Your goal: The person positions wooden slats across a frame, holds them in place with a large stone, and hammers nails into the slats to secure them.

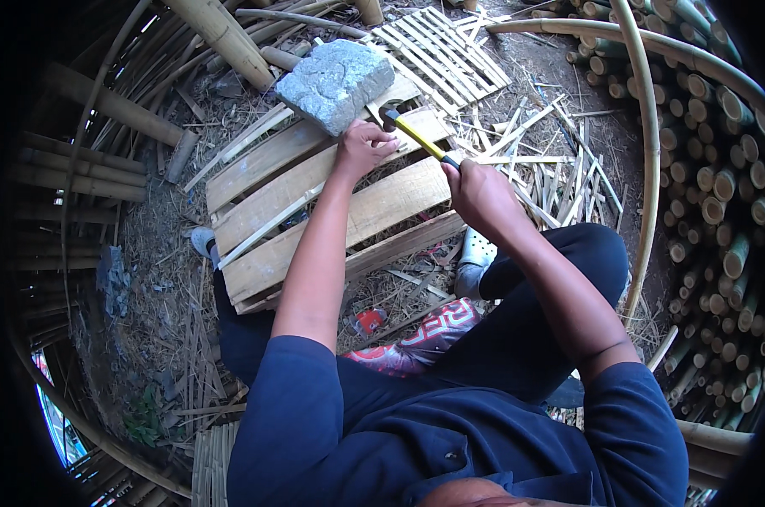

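Observation:
My right hand [482, 196] grips the dark lower end of a yellow-and-black hammer [423, 139]. The hammer's dark head is at the far end of the handle, just beyond my left fingertips. My left hand [364, 148] is closed in a pinch over the far side of a slatted wooden platform [391, 201]; what sits between its fingers is hidden. A thin pale strip [274, 221] lies slantwise across the boards and passes under my left forearm. Right behind my left hand, a large grey stone block [336, 82] rests on the platform's far boards.
A slatted bamboo panel [440, 57] lies at the back, with loose split strips [560, 173] scattered to its right. Stacked bamboo poles [712, 182] fill the right side. A curved bamboo pole [650, 160] stands before them. A red wrapper [369, 321] lies near my legs.

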Tool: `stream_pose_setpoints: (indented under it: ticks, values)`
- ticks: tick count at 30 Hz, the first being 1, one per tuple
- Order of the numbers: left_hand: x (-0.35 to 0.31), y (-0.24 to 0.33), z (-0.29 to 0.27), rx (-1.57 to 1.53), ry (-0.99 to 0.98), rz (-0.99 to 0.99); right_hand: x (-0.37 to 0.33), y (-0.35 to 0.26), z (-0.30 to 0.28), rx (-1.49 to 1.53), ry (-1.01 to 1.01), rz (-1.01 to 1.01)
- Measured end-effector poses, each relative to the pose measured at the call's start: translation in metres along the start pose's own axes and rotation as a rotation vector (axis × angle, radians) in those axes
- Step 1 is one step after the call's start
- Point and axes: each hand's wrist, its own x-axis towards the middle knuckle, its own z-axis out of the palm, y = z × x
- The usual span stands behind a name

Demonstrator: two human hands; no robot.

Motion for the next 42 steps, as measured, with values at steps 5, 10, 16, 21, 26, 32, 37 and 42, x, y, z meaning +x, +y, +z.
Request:
stream_pose_setpoints:
  ticks: [5, 10, 16, 21, 26, 32, 37, 42]
  values:
    - [0.0, -0.007, -0.001, 0.028, 0.01, 0.052, -0.004, 0.003, 0.01, -0.031, -0.034, -0.011]
    - [0.0, -0.001, -0.002, -0.038, -0.024, -0.047, -0.005, -0.005, 0.003, -0.02, 0.048, -0.015]
    - [-0.002, -0.004, -0.003, -0.04, -0.014, -0.021, -0.006, -0.008, 0.005, -0.02, 0.004, -0.008]
    - [-0.003, -0.008, -0.002, -0.037, 0.0, 0.009, -0.006, -0.003, 0.008, -0.052, -0.042, 0.022]
    - [-0.002, -0.001, -0.003, -0.059, -0.044, -0.115, -0.007, -0.009, 0.002, -0.044, -0.006, 0.02]
    - [-0.003, -0.002, -0.001, -0.093, -0.036, -0.141, -0.007, -0.007, 0.005, -0.053, 0.049, 0.008]
    - [-0.002, -0.007, -0.003, -0.017, -0.053, -0.046, -0.007, -0.008, 0.007, -0.076, -0.009, 0.012]
    - [-0.002, -0.003, -0.002, -0.065, -0.052, -0.104, -0.007, -0.011, 0.008, -0.064, 0.091, -0.005]
